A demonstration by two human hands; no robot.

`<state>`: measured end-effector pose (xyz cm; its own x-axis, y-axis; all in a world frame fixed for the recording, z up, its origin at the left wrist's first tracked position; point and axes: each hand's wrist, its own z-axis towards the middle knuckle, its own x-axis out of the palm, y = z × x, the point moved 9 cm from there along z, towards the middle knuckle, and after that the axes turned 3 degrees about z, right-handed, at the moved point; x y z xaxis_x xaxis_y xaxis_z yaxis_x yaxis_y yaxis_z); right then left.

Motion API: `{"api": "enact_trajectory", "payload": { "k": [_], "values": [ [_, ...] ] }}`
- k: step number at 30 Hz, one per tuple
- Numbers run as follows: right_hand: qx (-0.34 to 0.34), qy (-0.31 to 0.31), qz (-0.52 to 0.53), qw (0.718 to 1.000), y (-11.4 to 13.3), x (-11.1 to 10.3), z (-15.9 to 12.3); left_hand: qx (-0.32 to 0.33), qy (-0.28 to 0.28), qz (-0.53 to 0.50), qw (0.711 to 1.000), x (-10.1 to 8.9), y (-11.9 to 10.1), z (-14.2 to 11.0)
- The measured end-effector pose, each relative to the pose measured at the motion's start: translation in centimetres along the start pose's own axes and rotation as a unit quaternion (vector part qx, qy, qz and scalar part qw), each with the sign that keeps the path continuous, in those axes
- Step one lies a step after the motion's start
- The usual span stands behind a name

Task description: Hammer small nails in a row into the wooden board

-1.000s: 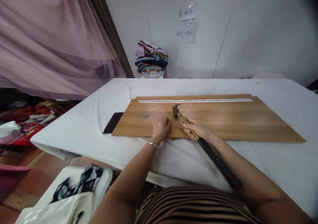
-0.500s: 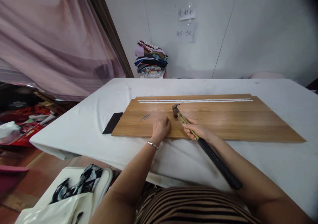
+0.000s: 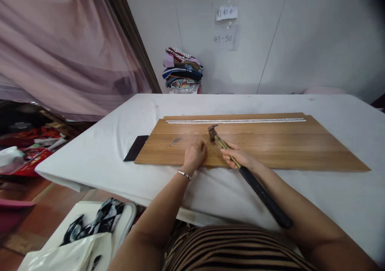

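Note:
My right hand (image 3: pixel 236 155) is wrapped round the neck of a claw hammer (image 3: pixel 223 143), whose black grip reaches back along my forearm. The rusty hammer head rests on or just over a wooden board (image 3: pixel 288 146), claw pointing away from me. Close to the left of the head, my left hand (image 3: pixel 195 154) lies on the board with its fingers curled in; whatever they may hold is hidden. Small dark specks, perhaps nail heads, show on the board near the hammer. Farther left lies a little heap of nails (image 3: pixel 175 141).
A measuring tape (image 3: pixel 237 121) is stretched along the board's far edge. Off the left end sits a black phone (image 3: pixel 136 148) on the white tablecloth (image 3: pixel 99 142). Folded clothes (image 3: pixel 183 71) are stacked behind the table, and a stool-like white seat (image 3: pixel 63 231) stands at lower left.

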<state>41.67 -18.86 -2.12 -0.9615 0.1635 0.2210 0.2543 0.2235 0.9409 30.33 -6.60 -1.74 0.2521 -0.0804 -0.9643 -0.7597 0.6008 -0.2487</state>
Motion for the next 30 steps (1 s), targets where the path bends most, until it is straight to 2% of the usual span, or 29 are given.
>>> {"api": "enact_trajectory", "payload": {
  "k": [30],
  "values": [
    [0.005, 0.001, 0.0, 1.0, 0.08, 0.06, -0.18, -0.007, 0.003, -0.005, 1.0, -0.36, -0.13, -0.2]
  ]
}}
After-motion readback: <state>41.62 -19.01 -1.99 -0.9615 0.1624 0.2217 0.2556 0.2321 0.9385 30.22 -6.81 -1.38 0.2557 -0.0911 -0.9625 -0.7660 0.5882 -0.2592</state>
